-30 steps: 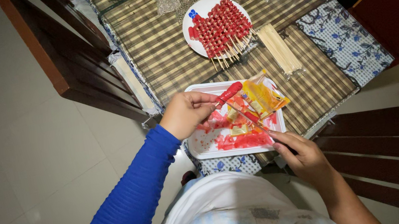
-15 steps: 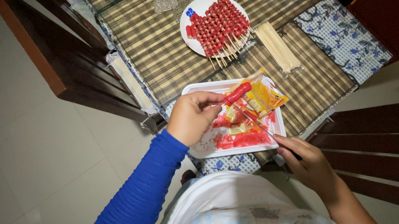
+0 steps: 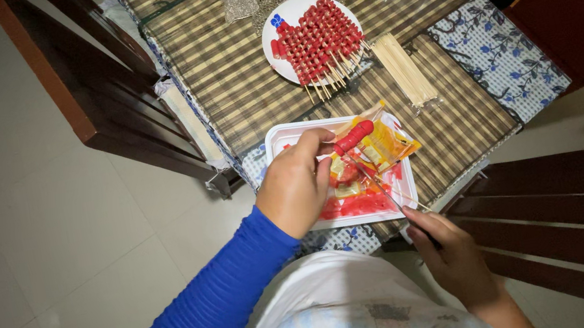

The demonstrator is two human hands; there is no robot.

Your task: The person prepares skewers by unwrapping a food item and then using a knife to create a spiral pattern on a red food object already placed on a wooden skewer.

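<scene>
- At the near edge of the table (image 3: 463,134), over the white tray (image 3: 280,142): the left hand (image 3: 296,187), in a blue ribbed sleeve (image 3: 207,315), pinches a red sausage (image 3: 353,136) between thumb and fingertips. The sausage is held above the tray, tilted, with its far end over the yellow wrappers (image 3: 385,146).
- The right hand (image 3: 448,256) is low, at the tray's near right corner. Its fingers are closed around the lower end of a thin wooden skewer (image 3: 385,191), which runs up and left toward the sausage. Whether the tip has entered the sausage I cannot tell; the thumb of the left hand hides the near end.
- Change over the last second: the left hand has lifted the sausage a little away from the red heap and turned it more level; the right hand has kept its place at the tray corner, and the skewer now lines up closer with the sausage's axis.
- Reading: sausage and stick look set for joining. This piece is not yet on the stick as far as can be seen.
- In the tray: more red sausages (image 3: 359,204) along the near side, with torn red and yellow packaging among them.
- Further up the table: a white plate (image 3: 273,45) carrying rows of finished sausage skewers (image 3: 319,43), sticks pointing toward the person. Just right of it, a bundle of bare skewers (image 3: 403,68) on the striped mat (image 3: 237,77).
- Dark wooden chairs (image 3: 94,87) stand on both sides.
</scene>
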